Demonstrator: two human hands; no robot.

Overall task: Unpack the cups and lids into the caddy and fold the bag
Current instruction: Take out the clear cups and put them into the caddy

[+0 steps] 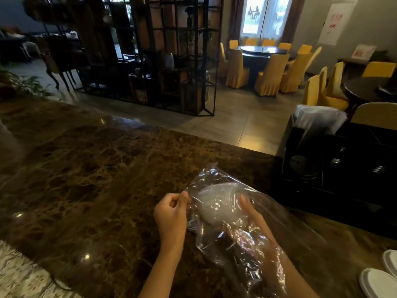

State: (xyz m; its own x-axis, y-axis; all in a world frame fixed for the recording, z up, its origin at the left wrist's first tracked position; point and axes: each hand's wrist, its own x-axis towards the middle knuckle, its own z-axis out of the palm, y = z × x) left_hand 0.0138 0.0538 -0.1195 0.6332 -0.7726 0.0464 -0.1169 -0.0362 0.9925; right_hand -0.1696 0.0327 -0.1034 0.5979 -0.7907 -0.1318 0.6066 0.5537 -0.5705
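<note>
A clear plastic bag (242, 239) lies crumpled on the brown marble counter (96, 168). My right hand (251, 209) is inside it, fingers around a stack of clear cups or lids (217, 207). Outside the bag, my left hand (171, 214) pinches its left edge near the opening. The black caddy (335, 168) stands to the right, with dark round lids (300, 164) in one compartment and a sleeve of clear wrapped items (320, 119) sticking up at its back.
White round lids or plates (378, 280) lie at the counter's bottom right. A patterned cloth (19, 274) covers the bottom left corner. Beyond the counter stand a black shelf divider (163, 52) and yellow-covered chairs (268, 76) around dark tables.
</note>
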